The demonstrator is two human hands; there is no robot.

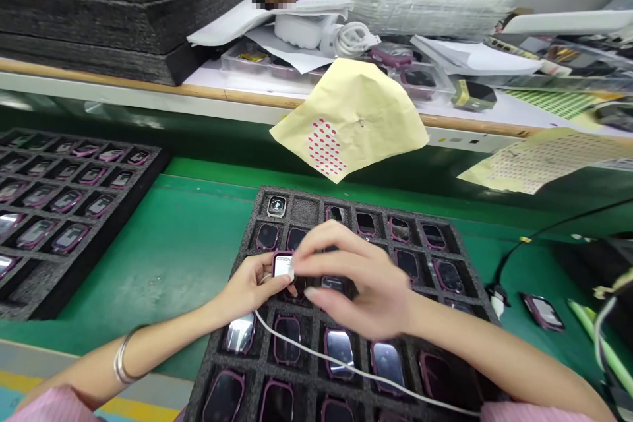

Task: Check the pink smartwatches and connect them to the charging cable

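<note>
A small square watch body with a purple rim and a lit white screen [283, 266] is pinched in the left hand [247, 290] just above the black foam compartment tray [462, 257] on the green counter [163, 244]. The right hand [361, 283], fingers curled, touches its edge, where a thin white cable [346, 366] appears to meet it. The step in hand seems to be attaching or detaching that cable; a steady hold on the body and a fine fingertip movement at the joint are called for next.

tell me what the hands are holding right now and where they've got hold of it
The left hand pinches a small lit-screen watch body by its left edge above the foam tray; the right hand touches its right side.
</note>
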